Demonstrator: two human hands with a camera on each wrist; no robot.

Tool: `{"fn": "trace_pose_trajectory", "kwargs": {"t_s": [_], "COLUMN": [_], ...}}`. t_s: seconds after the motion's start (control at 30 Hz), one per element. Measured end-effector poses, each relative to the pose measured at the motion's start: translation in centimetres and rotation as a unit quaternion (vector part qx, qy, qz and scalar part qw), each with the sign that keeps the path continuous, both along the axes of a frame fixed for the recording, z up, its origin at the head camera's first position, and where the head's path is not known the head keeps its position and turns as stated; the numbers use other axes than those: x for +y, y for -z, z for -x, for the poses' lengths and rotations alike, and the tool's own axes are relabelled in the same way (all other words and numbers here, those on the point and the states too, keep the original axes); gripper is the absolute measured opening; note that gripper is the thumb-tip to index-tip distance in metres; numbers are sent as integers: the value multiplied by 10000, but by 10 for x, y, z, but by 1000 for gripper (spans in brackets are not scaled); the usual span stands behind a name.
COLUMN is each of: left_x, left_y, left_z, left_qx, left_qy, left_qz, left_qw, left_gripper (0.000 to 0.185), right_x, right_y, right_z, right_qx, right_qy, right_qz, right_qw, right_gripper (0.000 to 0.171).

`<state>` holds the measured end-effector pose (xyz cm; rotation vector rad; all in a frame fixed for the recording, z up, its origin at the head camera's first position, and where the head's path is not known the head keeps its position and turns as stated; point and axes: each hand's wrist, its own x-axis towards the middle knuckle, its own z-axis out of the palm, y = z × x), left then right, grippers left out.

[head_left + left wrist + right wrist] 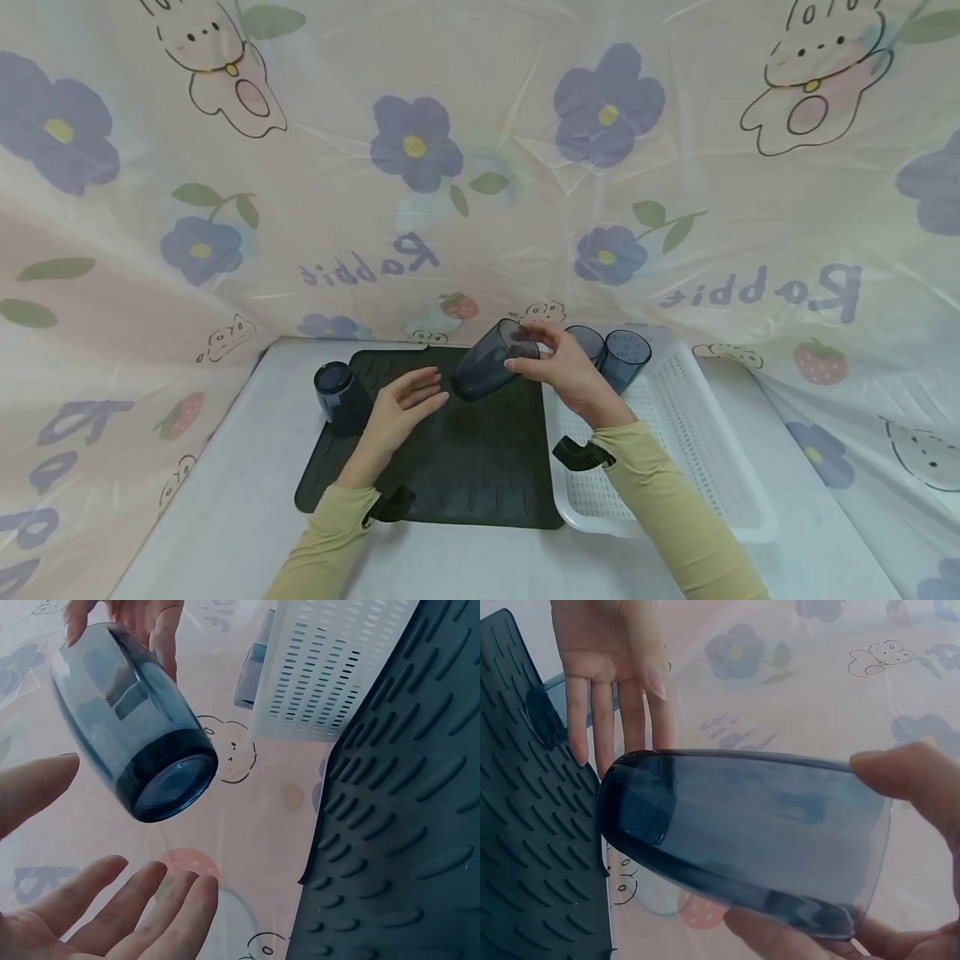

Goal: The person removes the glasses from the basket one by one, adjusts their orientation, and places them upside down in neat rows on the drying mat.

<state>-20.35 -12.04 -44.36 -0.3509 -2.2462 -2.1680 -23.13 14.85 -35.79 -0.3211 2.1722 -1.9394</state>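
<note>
Blue tumbler (486, 360) tipped sideways in mid-air

It's a see-through, smoky-blue glass with a thick rounded base, held above the dark ribbed mat. It sits at a slant: the base points down toward the left, the open rim up toward the right. Nothing inside as far as I can see, and it isn't touching the mat.

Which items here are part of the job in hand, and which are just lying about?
In play:
- tilted blue cup, gripped near its rim by the right hand
- left hand, open, palm up just below the cup's base
- dark drying mat
- cup on the mat's left edge
- two cups in the white basket

Lying about:
- rabbit-print sheet
- table
</note>
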Motion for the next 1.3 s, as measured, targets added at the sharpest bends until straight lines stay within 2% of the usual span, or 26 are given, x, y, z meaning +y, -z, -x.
{"fn": "trace_pose_trajectory", "kwargs": {"t_s": [0.23,0.43,0.7,0.97,1.1,1.3], "left_x": [8,15,23,29,30,31], "left_y": [1,1,3,5,6,9], "left_z": [2,0,4,8,8,9], "left_qx": [-65,-351,-903,-1029,-1120,-1377], "left_qy": [-43,-174,150,191,288,551], "left_qz": [0,-58,-879,-1055,-1298,-1927], "left_qw": [10000,9992,9919,9889,9848,9700], "left_gripper": [53,55,56,56,53,47], "right_x": [-2,-4,-5,-5,-6,-7], "right_y": [-3,-4,-4,-5,-5,1], "right_z": [-4,-6,-9,-11,-12,-11], "right_qx": [51,36,21,38,63,63], "right_qy": [-54,-139,-196,-263,-268,-311], "right_qz": [118,107,176,153,186,297], "right_qw": [9999,9998,9997,9995,9994,9991], "right_gripper": [72,75,73,75,74,73]}}
